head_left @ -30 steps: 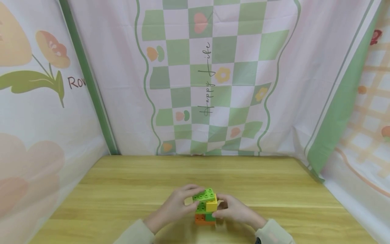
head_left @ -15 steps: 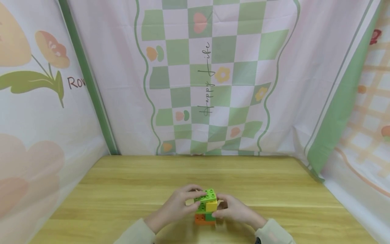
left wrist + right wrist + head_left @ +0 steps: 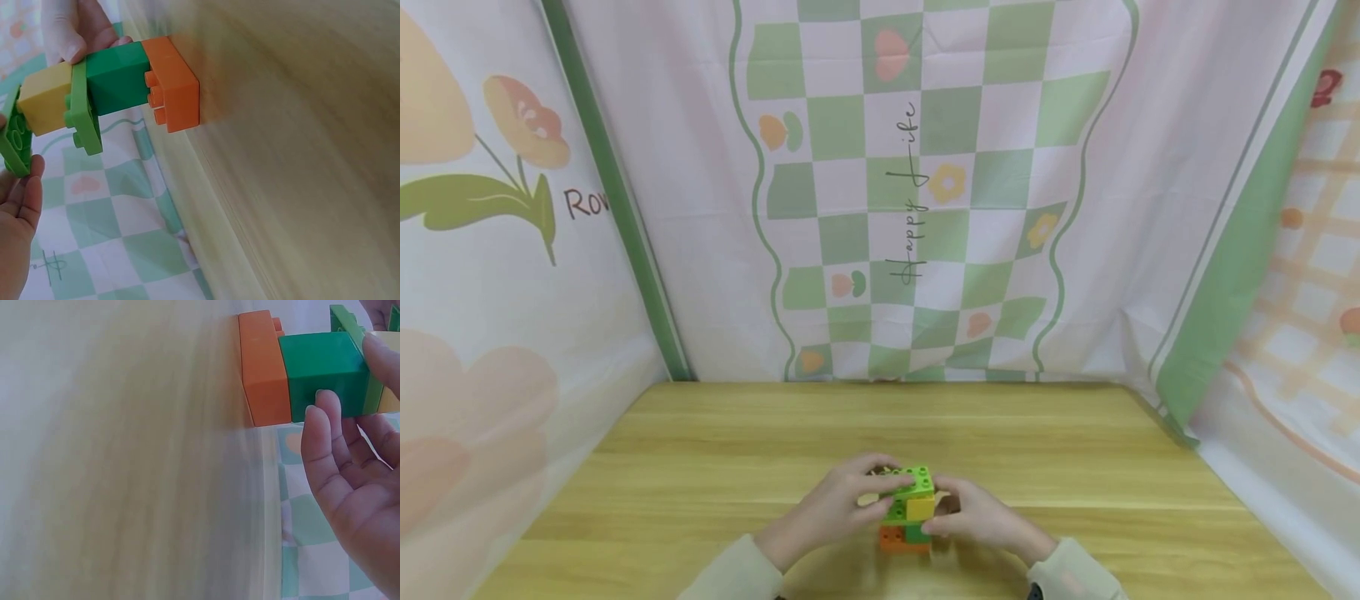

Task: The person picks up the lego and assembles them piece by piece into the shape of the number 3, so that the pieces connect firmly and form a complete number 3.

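A tower of toy building bricks stands on the wooden table [image 3: 760, 433]. Its base is an orange brick [image 3: 178, 87], topped by a dark green block [image 3: 119, 78], a flat light green brick [image 3: 81, 109] and a yellow block [image 3: 47, 100]. My left hand [image 3: 838, 502] pinches another flat light green brick [image 3: 921, 482], which sits slightly askew against the yellow block's top. From the other side my right hand [image 3: 976, 515] steadies the tower, thumb on the lower light green brick and fingers around the dark green block in the right wrist view.
A white curtain with green checks [image 3: 925, 208] hangs behind the table's back edge. Flower-printed cloth [image 3: 490, 275] closes the left side, and orange-checked cloth [image 3: 1307, 333] the right.
The upper light green brick has shifted a little to the right and lies more squarely over the yellow block, my left fingers moving with it. My right hand has kept its place.
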A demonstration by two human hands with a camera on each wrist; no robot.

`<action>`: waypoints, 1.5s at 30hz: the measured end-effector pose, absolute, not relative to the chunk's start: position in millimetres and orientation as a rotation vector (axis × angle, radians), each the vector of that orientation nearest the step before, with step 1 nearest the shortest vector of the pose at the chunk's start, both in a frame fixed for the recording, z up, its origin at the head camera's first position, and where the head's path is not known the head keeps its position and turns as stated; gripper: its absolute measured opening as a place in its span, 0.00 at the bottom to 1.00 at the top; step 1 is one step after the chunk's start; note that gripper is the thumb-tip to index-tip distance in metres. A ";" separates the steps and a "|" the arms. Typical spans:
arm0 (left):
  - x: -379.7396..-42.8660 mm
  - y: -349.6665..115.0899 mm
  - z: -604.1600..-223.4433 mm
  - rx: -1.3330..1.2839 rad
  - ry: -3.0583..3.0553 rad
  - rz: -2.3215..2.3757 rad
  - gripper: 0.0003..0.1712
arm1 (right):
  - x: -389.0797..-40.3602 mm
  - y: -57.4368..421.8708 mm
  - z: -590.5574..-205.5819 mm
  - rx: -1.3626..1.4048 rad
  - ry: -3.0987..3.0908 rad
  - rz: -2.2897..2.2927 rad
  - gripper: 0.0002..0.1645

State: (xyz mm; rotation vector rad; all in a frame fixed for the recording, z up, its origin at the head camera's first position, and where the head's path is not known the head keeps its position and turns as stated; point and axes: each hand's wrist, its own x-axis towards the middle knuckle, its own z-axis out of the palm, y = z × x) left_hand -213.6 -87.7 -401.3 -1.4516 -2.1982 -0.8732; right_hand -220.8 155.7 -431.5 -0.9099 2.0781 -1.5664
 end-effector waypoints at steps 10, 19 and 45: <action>-215.3 -88.7 -399.4 -1.505 -2.173 -0.774 0.19 | -220.9 155.1 -430.9 -0.948 2.060 -1.570 0.28; -215.6 -90.7 -395.9 -1.531 -2.197 -0.680 0.20 | -221.3 155.2 -430.6 -0.958 2.041 -1.578 0.29; -211.9 -91.4 -392.3 -1.536 -2.132 -0.479 0.24 | -220.1 154.8 -430.3 -0.919 2.083 -1.567 0.30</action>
